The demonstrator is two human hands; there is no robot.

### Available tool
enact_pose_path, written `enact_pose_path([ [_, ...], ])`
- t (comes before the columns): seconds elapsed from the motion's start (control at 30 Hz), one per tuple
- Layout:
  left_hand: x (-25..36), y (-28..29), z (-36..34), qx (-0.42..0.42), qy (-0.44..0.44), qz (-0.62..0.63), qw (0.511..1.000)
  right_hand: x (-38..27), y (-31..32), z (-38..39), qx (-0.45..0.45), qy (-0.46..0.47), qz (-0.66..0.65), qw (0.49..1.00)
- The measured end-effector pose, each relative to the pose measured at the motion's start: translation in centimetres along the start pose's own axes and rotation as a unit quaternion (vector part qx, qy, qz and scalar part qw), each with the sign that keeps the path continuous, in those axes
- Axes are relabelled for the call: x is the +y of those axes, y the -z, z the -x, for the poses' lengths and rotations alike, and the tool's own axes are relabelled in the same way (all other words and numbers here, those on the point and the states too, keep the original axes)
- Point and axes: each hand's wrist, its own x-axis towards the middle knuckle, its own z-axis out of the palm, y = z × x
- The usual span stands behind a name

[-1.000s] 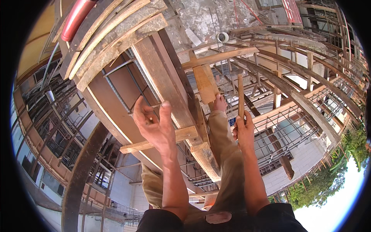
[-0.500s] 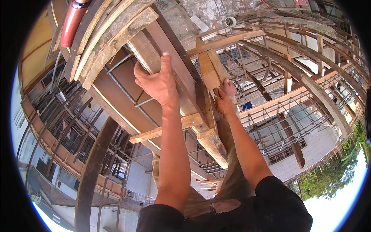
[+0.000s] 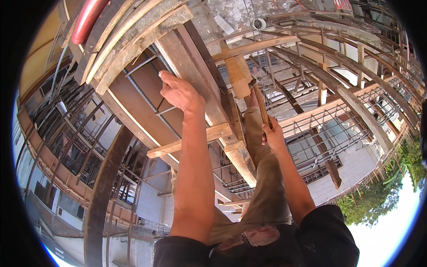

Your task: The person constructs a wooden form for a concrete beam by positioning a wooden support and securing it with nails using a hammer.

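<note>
My right hand [image 3: 273, 135] is closed round the lower end of a hammer's wooden handle [image 3: 262, 106]. The hammer's small dark head [image 3: 252, 82] points away from me, beside a short wooden block [image 3: 238, 78]. My left hand [image 3: 180, 91] is over the inner edge of a long timber beam [image 3: 195, 75], its fingers curled together; whether anything small is between them I cannot make out. The beam forms one side of a trough-like wooden formwork with brown panels [image 3: 147, 95]. A short wooden cleat [image 3: 191, 140] crosses the formwork nearer to me.
Steel reinforcing bars [image 3: 144, 91] run inside the formwork. Stacked planks [image 3: 138, 49] lie across its far end, with a red cylindrical thing [image 3: 89, 20] beside them. To the right is a rebar cage [image 3: 329, 129] among timber supports. My leg [image 3: 262, 178] stands beside the beam, high above lower levels.
My right hand has drawn back toward me and to the right, bringing the hammer into clear view. My left hand has shifted slightly nearer, its raised thumb no longer showing along the beam.
</note>
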Motion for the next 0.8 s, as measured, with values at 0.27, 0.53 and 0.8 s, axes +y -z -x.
enact_pose_path([
  [0.27, -0.6, -0.4, -0.3, -0.006, -0.032, -0.008, 0.999, -7.1, 1.8, 11.7, 0.03, 0.168, 0.163, 0.972],
  [0.53, -1.0, -0.2, -1.0, -0.014, 0.026, -0.111, 0.993, -13.2, -8.0, 2.6, 0.004, 0.307, 0.529, 0.791],
  [0.8, -1.8, -0.2, -1.2, -0.011, -0.005, -0.127, 0.992, -10.8, -10.6, -1.4, -0.066, 0.262, 0.499, 0.823],
])
